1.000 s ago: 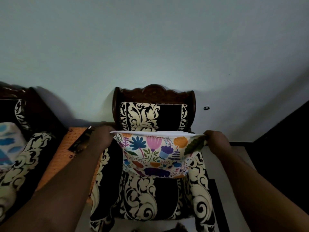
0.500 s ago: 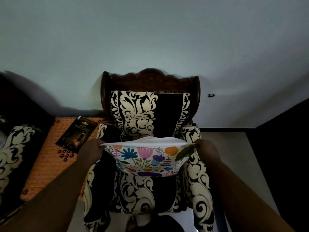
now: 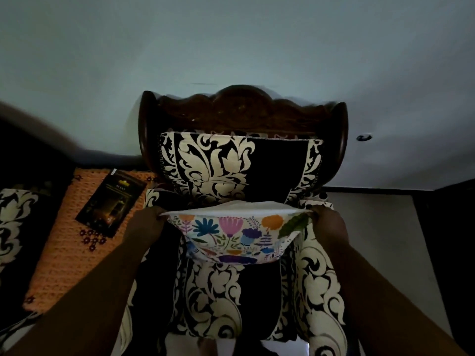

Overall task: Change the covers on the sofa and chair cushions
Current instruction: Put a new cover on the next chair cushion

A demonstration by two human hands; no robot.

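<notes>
Plainly the biggest thing in view is the dark carved wooden armchair [image 3: 241,109], draped in a black fabric cover with large cream scroll patterns [image 3: 213,170] over its back, seat and arms. Left of it lies an orange crocheted mat [image 3: 61,255] with a dark printed booklet [image 3: 110,201] resting on it, and at the far left edge shows part of another seat in the same black and cream cloth [image 3: 12,222].

Above the chair seat hangs the white cushion cover printed with bright flowers [image 3: 234,237], its mouth held wide so the pale inside shows along the top edge. The left hand [image 3: 147,224] is closed on the left corner of that mouth, and the right hand [image 3: 327,223] is clenched on the right corner; the cloth sags between them like a shallow bag. Whether a cushion is inside it cannot be told, though it looks slack and mostly empty.

As for progress, the job seems to be at an early or middle step for this piece: a floral cover is in hand and opened, but no cushion is seen going into it, and the chair's own dark covering is in place. Filling and closing this cover, and any other cushions, appear left to do.

Compared with a second ago, the camera has tilted down and come closer, so the chair fills more of the view; the cover has been lowered from in front of the backrest towards the seat, with both hands gripping the same corners.
</notes>
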